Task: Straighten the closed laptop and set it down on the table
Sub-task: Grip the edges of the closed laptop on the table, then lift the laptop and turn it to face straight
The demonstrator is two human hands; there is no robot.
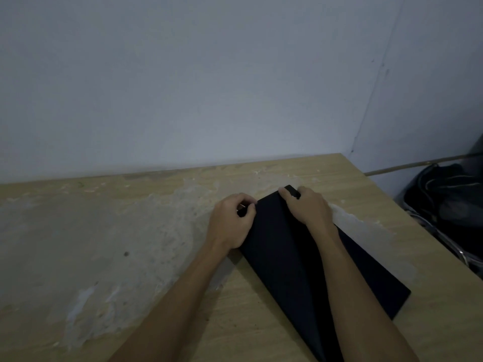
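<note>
A closed black laptop (295, 259) lies skewed on the worn wooden table (130, 244), its long axis running from the far middle toward the near right. My left hand (232, 222) grips its far left corner, fingers curled over the edge. My right hand (308, 205) holds the far corner, thumb on the lid and fingers wrapped round the edge. My right forearm crosses over the lid and hides part of it. I cannot tell whether the laptop rests flat or is slightly lifted.
A pale wall (209, 87) stands just behind the table's far edge. The table's right edge runs diagonally close to the laptop. Beyond it, at the right, a dark bag with cables (449, 205) sits lower down. The tabletop to the left is scuffed and bare.
</note>
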